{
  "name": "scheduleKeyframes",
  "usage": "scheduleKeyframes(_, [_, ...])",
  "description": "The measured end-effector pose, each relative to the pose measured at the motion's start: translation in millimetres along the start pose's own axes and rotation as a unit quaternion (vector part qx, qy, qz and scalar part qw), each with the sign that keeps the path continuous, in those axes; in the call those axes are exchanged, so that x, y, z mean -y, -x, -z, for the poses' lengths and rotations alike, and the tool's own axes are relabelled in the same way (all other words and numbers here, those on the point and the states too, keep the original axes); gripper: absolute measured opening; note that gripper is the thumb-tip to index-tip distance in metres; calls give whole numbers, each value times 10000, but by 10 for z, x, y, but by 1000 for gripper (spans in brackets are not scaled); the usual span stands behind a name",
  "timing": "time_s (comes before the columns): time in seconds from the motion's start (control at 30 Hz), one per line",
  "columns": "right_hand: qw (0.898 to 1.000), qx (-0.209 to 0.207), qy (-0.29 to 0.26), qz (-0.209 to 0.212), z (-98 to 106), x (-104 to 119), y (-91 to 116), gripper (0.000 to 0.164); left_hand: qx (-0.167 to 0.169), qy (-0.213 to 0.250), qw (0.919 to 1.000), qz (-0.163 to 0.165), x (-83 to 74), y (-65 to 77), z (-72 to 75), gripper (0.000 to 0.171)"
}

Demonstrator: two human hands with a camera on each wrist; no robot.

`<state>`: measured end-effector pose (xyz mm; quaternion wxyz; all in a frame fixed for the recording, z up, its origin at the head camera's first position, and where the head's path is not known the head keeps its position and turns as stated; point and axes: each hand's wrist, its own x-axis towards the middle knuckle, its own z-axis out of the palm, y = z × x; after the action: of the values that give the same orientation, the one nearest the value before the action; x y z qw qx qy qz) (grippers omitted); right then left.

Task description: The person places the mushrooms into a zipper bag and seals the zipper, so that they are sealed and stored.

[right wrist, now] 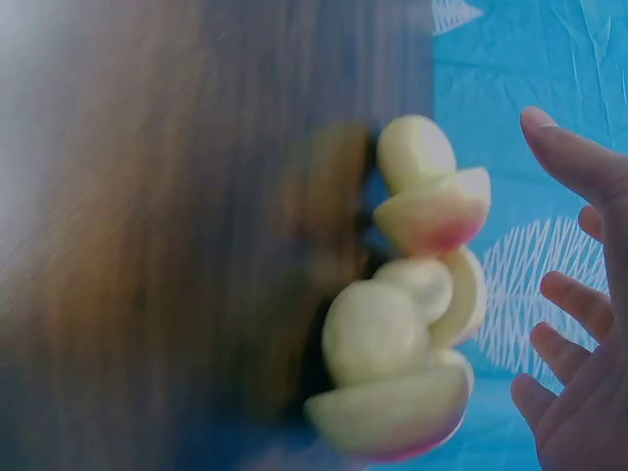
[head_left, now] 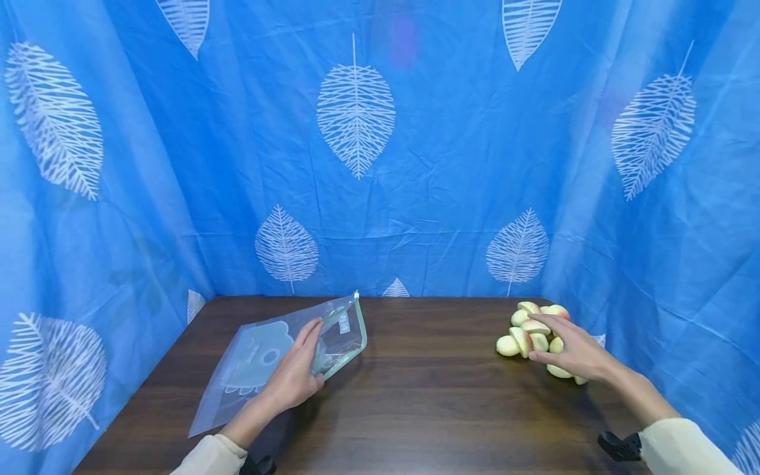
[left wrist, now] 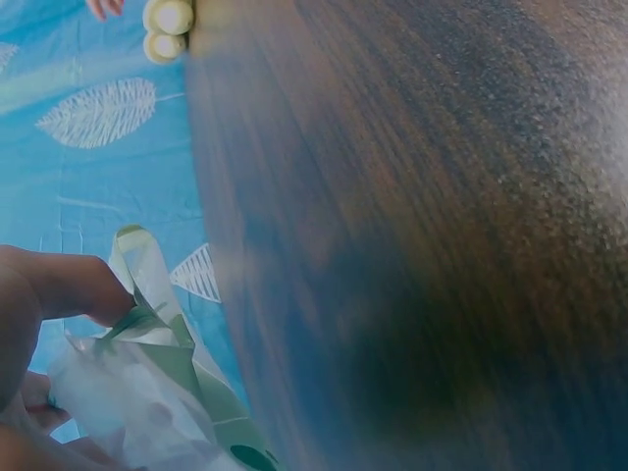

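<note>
Head view: one brown table [head_left: 415,409]; one clear bag [head_left: 261,356], green-trimmed, lying toward the table's left edge, its mouth raised and gripped by the fingers of the left hand [head_left: 295,376]. One heap of pale yellow, pink-tinged pieces [head_left: 521,340], near the far right corner; right hand [head_left: 571,348] over it, fingers loosely extended, grasping nothing.

Left wrist view: bag mouth, creased, between thumb and fingers.

Right wrist view: pieces beside the spread fingers; blue curtain [right wrist: 530,59], white leaf print.
</note>
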<state>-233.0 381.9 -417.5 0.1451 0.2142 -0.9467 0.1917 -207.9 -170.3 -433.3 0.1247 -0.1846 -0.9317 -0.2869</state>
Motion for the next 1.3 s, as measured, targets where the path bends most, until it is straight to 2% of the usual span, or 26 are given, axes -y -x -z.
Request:
scheduleKeyframes(0.2, [9999, -104, -32, -118, 15, -105, 202, 78, 2, 327, 9995, 7, 63, -10, -3, 101])
scheduleKeyframes(0.4, [9989, -391, -46, -258, 12, -205, 361, 78, -29, 758, 9969, 209, 126, 5, 20, 100])
scheduleKeyframes(0.53, [9982, -545, -30, -255, -15, -260, 461, 79, -119, 766, 9968, 216, 161, 24, 35, 99])
scheduleKeyframes(0.73, [9972, -571, 14, -478, -97, -334, 603, 80, -117, 693, 9974, 166, 185, 35, 33, 98])
scheduleKeyframes(0.87, [9960, -688, 47, -571, -174, -389, 670, 73, -140, 667, 9976, 142, 186, 35, 23, 99])
scheduleKeyframes(1.0, [9938, -1044, 182, -321, -242, -446, 716, 58, -116, 612, 9980, 99, 174, 29, 6, 100])
scheduleKeyframes(1.13, [9884, -1498, 235, 119, -264, -503, 700, 53, -155, 599, 9980, 90, 159, 18, -3, 99])
scheduleKeyframes(1.3, [9887, -1492, 26, 99, -264, -520, 688, 51, -158, 608, 9980, 110, 178, 12, 2, 99])
